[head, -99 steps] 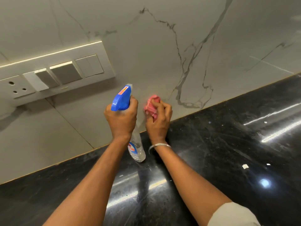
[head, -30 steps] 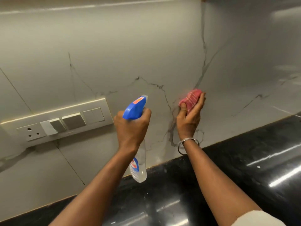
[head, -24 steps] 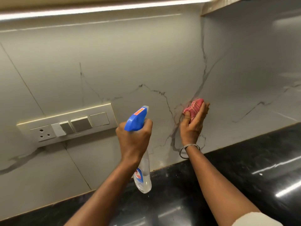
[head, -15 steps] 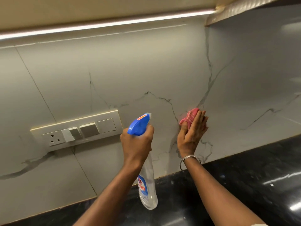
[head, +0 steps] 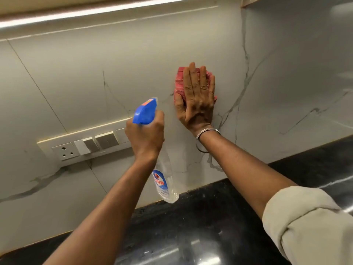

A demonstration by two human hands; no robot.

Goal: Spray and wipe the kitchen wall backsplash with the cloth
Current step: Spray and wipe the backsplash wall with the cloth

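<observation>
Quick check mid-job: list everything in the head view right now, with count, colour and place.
backsplash: one, pale grey tiles with dark veins, the wall ahead.
cloth: one, pink-red, flat on the backsplash under the right hand.
spray bottle: one, clear with blue head, left of the cloth.
switch panel: one, cream, on the wall at left.
countertop: one, glossy black, below the wall.
light strip: one, white, along the top.
bangle: one, silver, right wrist.
sleeve: one, beige, rolled on the right arm.
left hand: grips the spray bottle.
right hand: fingers straight, presses the cloth on the wall.
</observation>
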